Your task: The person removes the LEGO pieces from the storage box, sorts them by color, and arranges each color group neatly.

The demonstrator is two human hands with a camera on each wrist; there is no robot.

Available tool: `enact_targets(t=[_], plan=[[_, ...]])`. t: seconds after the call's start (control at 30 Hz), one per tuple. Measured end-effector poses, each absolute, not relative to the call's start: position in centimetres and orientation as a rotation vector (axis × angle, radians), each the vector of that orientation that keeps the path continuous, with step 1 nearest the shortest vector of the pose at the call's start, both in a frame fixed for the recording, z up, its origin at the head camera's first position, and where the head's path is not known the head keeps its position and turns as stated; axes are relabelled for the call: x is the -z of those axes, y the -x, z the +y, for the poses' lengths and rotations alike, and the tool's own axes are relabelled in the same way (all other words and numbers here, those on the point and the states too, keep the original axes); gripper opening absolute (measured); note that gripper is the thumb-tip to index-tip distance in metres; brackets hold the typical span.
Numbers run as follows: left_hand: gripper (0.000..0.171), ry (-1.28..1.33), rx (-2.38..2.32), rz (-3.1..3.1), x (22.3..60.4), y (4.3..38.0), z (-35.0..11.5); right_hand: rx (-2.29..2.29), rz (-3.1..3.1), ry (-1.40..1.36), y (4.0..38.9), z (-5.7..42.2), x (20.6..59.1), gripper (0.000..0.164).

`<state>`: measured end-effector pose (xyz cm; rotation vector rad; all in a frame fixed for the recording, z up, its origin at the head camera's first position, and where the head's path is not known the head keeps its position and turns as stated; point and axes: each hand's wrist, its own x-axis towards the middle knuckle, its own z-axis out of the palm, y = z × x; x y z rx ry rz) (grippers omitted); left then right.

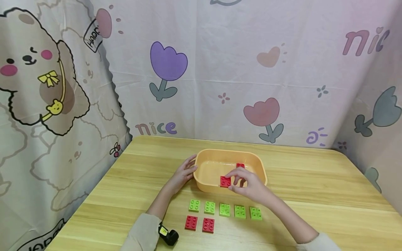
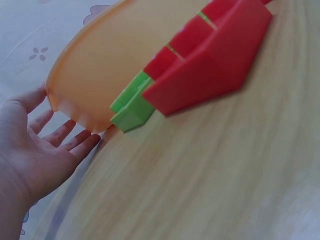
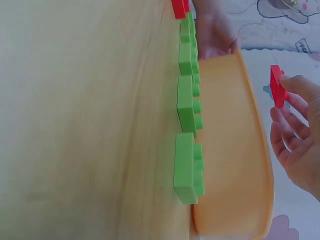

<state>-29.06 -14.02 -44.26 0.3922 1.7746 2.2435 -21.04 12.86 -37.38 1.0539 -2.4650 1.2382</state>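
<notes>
My right hand (image 1: 249,185) pinches a red toy brick (image 1: 225,181) between thumb and fingertips, over the near side of an orange plastic basin (image 1: 201,186). In the right wrist view the red brick (image 3: 276,86) is held above the basin's rim (image 3: 257,117). Another red brick (image 1: 240,165) lies inside the basin. My left hand (image 1: 183,174) touches the basin's left end. The left wrist view shows that hand (image 2: 47,145) with its fingers mostly extended along the outer wall (image 2: 75,92).
Several green bricks (image 1: 224,210) form a row in front of the basin, studs up. Nearer to me lie two red bricks, one left (image 1: 191,222) and one right (image 1: 208,225). All stand on a wooden table (image 1: 132,195), with a printed curtain (image 1: 213,69) behind.
</notes>
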Motion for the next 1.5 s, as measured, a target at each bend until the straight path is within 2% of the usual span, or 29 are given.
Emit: enact_targets(t=[0.43, 0.73, 1.1, 1.5], plan=[[0.056, -0.401, -2.241, 1.790, 44.3, 29.0, -14.0, -1.321, -2.407, -1.117, 18.2, 13.2, 38.9, 0.031], [0.056, -0.397, -2.224, 1.808, 44.2, 29.1, -14.0, -1.320, -2.295, -1.155, 15.5, 12.1, 37.5, 0.033], [0.057, -0.416, -2.224, 1.785, 44.0, 29.1, -14.1, -1.302, -2.296, -1.139, 15.0, 12.8, 42.0, 0.041], [0.058, -0.421, -2.230, 1.797, 44.0, 29.0, -14.1, -1.344, -2.385, -1.073, 12.8, 11.7, 41.6, 0.033]])
